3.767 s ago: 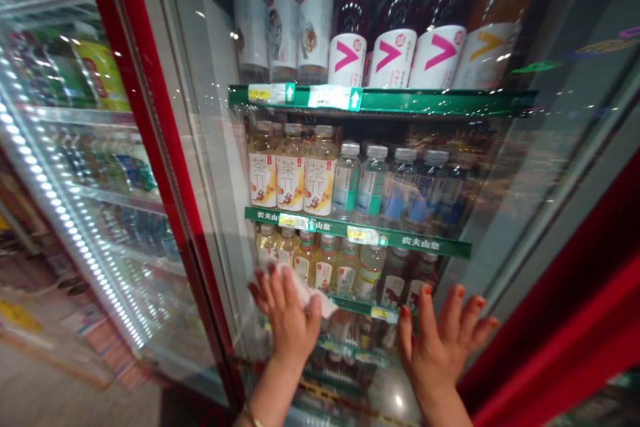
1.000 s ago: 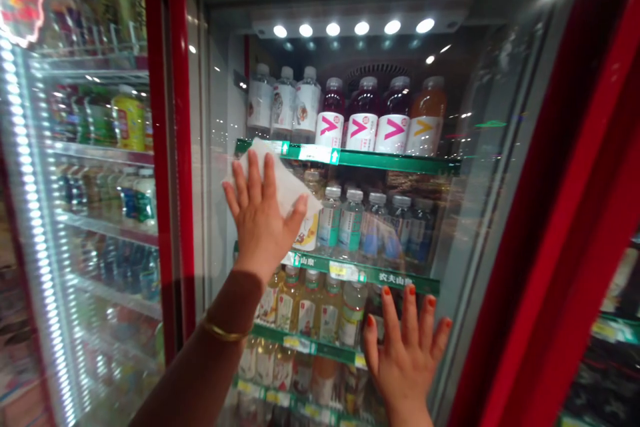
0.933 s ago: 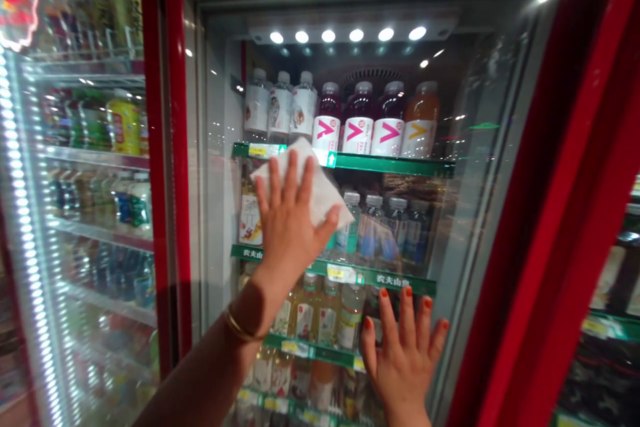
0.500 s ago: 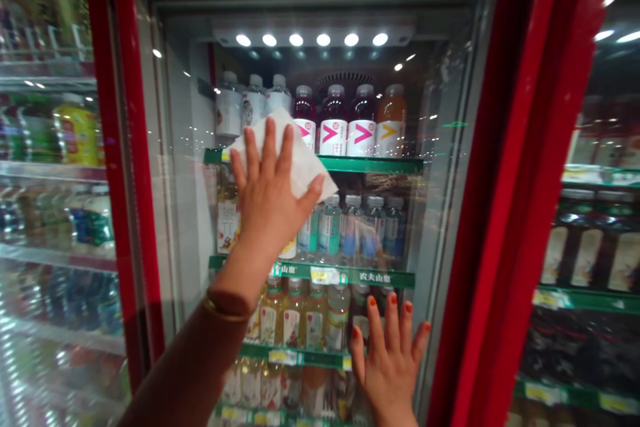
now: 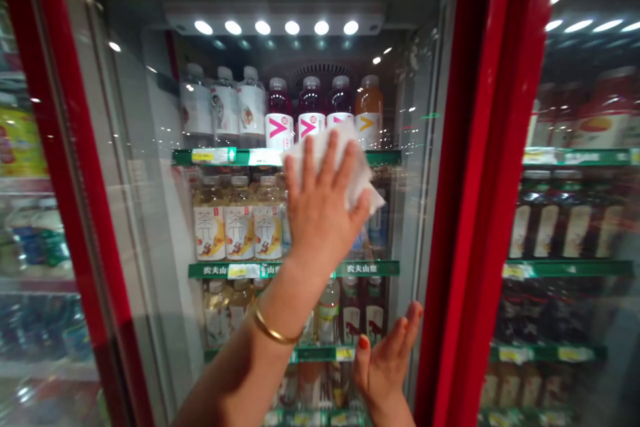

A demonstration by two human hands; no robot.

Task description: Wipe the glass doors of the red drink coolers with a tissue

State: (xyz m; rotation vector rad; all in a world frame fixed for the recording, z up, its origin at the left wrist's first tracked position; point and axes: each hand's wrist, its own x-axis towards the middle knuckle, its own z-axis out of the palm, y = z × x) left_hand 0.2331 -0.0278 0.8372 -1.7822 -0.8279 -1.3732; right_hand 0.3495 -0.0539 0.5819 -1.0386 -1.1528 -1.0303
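Observation:
My left hand (image 5: pixel 320 213) presses a white cloth (image 5: pixel 350 160) flat against the glass door (image 5: pixel 135 167) of a red-framed drinks fridge, at the height of the upper green shelf (image 5: pixel 220 156). Its fingers are spread over the cloth and a gold bangle (image 5: pixel 273 330) circles the wrist. My right hand (image 5: pixel 385 363), with orange nails, rests against the same glass low down near the door's right red frame (image 5: pixel 450 213), fingers together and pointing up. Behind the glass stand rows of bottles (image 5: pixel 235 220).
A second red-framed fridge door (image 5: pixel 575 213) with dark bottles stands to the right. A lit cooler with more drinks (image 5: pixel 30 227) is at the left. A row of white lamps (image 5: pixel 275 27) shines at the top inside the fridge.
My left hand has slid the cloth rightward across the glass, from over the left bottles to the middle. My right hand has shifted toward the right frame and turned more edge-on. The view swung right.

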